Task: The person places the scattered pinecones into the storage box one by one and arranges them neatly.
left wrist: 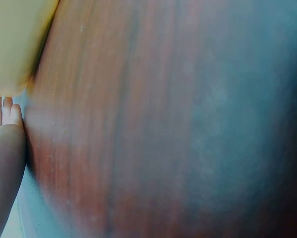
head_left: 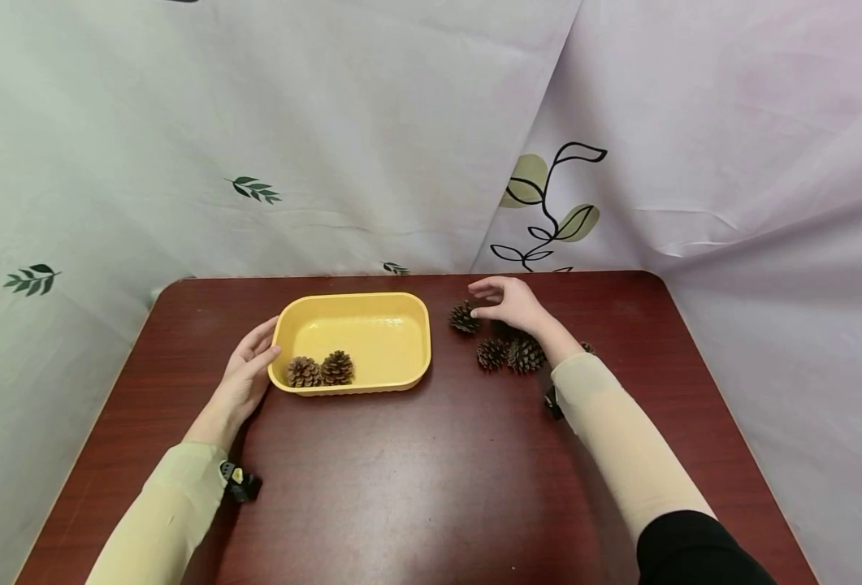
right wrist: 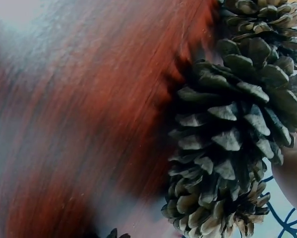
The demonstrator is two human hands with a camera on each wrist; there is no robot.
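Table (head_left: 372, 487): dark red-brown, wood-grained, far corners rounded; surface reflects light on the near side of the yellow basin (head_left: 383, 353), which rests directly on it. Just right of the basin lies one pine cone (head_left: 463, 318); farther right, two pine cones (head_left: 526, 356) side by side; farthest right, another cone (head_left: 587, 347), mostly hidden.

Even light leaves pale glare on the table (head_left: 387, 479); the left wrist view is blurred.
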